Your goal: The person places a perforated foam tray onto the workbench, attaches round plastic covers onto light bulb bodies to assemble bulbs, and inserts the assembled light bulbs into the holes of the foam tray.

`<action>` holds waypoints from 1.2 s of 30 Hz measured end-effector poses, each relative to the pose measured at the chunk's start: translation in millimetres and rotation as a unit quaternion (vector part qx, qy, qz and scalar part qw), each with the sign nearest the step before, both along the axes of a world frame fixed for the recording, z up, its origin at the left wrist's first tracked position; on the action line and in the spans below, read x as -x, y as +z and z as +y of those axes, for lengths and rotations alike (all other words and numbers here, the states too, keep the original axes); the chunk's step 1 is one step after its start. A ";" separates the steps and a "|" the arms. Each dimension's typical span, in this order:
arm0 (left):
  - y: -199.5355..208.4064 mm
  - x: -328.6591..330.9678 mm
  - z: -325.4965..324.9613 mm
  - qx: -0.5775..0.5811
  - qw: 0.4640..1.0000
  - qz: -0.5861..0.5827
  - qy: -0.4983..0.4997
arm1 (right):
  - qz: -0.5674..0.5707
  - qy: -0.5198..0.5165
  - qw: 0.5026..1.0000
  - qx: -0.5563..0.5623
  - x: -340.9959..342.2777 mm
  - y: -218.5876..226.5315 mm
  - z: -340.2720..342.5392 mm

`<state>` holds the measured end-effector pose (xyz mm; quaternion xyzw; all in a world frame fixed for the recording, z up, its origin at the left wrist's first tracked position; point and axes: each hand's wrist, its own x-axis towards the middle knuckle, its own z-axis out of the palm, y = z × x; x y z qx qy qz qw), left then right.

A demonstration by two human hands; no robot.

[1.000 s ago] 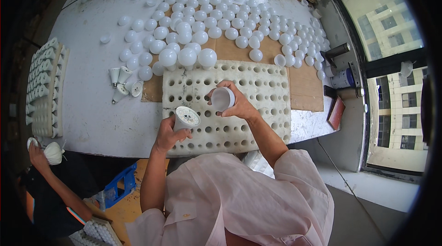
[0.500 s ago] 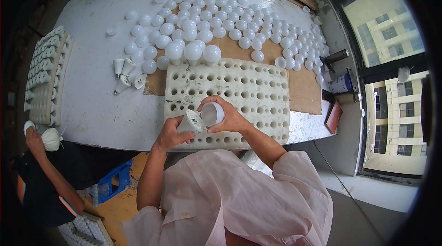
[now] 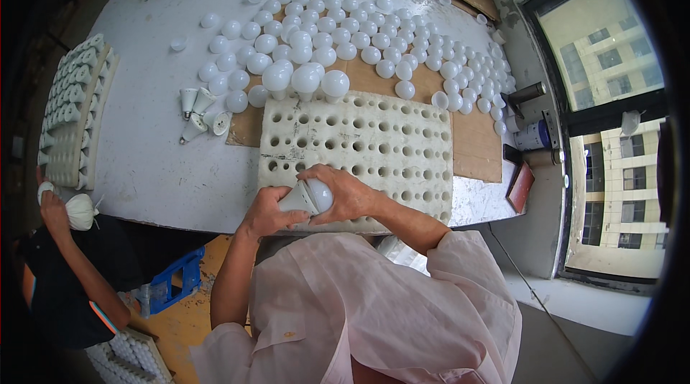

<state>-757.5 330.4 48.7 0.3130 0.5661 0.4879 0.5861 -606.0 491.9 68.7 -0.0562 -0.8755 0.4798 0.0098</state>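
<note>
The frosted dome cover (image 3: pixel 323 196) has moved onto the white bulb housing (image 3: pixel 293 201), so the parts look mated, perhaps not fully seated, the left hand (image 3: pixel 269 211) clamping its grip around the housing, the right hand (image 3: pixel 352 195) around the cover, above the foam tray's near-left part (image 3: pixel 370 158).

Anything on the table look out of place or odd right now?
Two small things: four bulb bases lie loose at differing angles left of the foam tray, and one white cover near its back right corner shows its open side, while most others sit dome up.
</note>
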 end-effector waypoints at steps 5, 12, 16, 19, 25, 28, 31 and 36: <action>-3.7 -2.4 -0.8 0.000 1.000 0.008 -0.008 | -0.024 0.017 1.000 0.008 0.1 -3.0 -4.1; 5.0 -5.7 1.9 0.009 0.998 0.056 -0.021 | 0.222 0.024 0.975 -0.019 2.7 -11.8 -10.4; 5.2 -8.6 1.0 -0.012 0.991 0.129 -0.028 | 0.222 0.031 0.974 0.016 -1.1 -12.4 -12.5; 10.0 -11.4 8.5 -0.008 0.984 0.169 -0.050 | 0.220 0.047 0.974 0.020 -1.7 -17.7 -9.9; 12.3 -17.1 11.5 0.008 0.984 0.167 -0.059 | 0.229 0.041 0.972 0.018 -6.5 -25.5 -9.9; 17.4 -19.3 15.0 0.007 0.982 0.182 -0.057 | 0.255 0.037 0.966 0.024 -7.3 -29.7 -10.8; 13.5 -20.6 15.2 0.031 0.982 0.172 -0.066 | 0.275 0.020 0.961 0.020 -6.1 -25.0 -13.7; 32.3 -28.1 20.5 0.071 0.992 0.092 -0.053 | 0.307 -0.002 0.950 0.058 -11.5 -22.6 -15.8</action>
